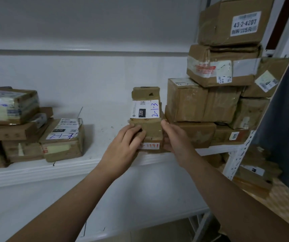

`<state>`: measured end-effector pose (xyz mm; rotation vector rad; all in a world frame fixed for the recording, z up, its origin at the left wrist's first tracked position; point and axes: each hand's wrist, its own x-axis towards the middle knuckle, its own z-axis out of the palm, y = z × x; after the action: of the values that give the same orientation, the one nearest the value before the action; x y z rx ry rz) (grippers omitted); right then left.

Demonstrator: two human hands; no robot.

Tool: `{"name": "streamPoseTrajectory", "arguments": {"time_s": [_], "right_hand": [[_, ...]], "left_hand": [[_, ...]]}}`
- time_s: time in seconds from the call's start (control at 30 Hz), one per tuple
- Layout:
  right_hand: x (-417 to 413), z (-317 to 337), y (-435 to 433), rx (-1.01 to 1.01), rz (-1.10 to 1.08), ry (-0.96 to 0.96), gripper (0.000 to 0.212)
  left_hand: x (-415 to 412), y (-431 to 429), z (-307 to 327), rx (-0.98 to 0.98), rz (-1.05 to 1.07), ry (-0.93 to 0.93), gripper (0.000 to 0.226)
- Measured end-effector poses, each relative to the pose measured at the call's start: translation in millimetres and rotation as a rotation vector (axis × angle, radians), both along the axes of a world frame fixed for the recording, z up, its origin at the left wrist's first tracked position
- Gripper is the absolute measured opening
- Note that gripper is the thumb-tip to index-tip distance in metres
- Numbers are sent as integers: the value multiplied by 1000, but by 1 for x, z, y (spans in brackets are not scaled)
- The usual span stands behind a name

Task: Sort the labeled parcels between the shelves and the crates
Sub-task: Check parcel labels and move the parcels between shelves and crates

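Note:
A small brown cardboard parcel (147, 109) with a white label marked "2-1-3" and "220" stands upright on the white shelf (103, 119), near its front edge. My left hand (124, 147) grips its lower left side and front. My right hand (173, 137) presses against its lower right side. Both hands hold the parcel between them. Left of it lies a flat parcel (63, 138) labelled "2-1-2".
A tall stack of brown boxes (215, 95) fills the shelf's right end, topped by a box (232, 21) marked "43-2-4207". More parcels (9, 123) are piled at the left. A white perforated rack upright (239, 152) and lower parcels (255, 173) stand at right.

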<state>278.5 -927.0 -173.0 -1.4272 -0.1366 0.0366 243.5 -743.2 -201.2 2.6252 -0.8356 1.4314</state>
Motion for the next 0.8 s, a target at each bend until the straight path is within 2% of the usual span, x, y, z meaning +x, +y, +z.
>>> {"name": "streamPoseTrajectory", "arguments": {"time_s": [0.13, 0.23, 0.3, 0.37, 0.43, 0.5, 0.53, 0.63, 0.73, 0.8], "right_hand": [[-1, 5, 31, 25, 114, -11, 19], [-5, 1, 60, 12, 153, -67, 19], [-8, -2, 82, 58, 150, -74, 36], [-11, -5, 102, 149, 138, -62, 54], [-15, -9, 119, 197, 129, -68, 75], [-19, -12, 133, 209, 138, -83, 89], [-20, -13, 138, 221, 149, -90, 93], [-21, -10, 147, 249, 122, -100, 101], [-16, 2, 139, 250, -61, -139, 101], [-10, 11, 130, 278, -180, -199, 92]], "left_hand": [[-18, 39, -11, -70, -60, 66, 52], [-33, 66, -10, -212, -59, 257, 55], [-40, 73, -5, -507, -43, 333, 53], [-43, 76, 2, -1000, -8, 348, 50], [-46, 76, 12, -1527, -125, 539, 46], [-45, 81, 15, -1815, -283, 760, 41], [-44, 84, 16, -1856, -319, 786, 39], [-41, 94, 23, -1796, -339, 682, 31], [-36, 110, 30, -1679, -301, 617, 19], [-33, 121, 34, -1630, -313, 626, 29]]}}
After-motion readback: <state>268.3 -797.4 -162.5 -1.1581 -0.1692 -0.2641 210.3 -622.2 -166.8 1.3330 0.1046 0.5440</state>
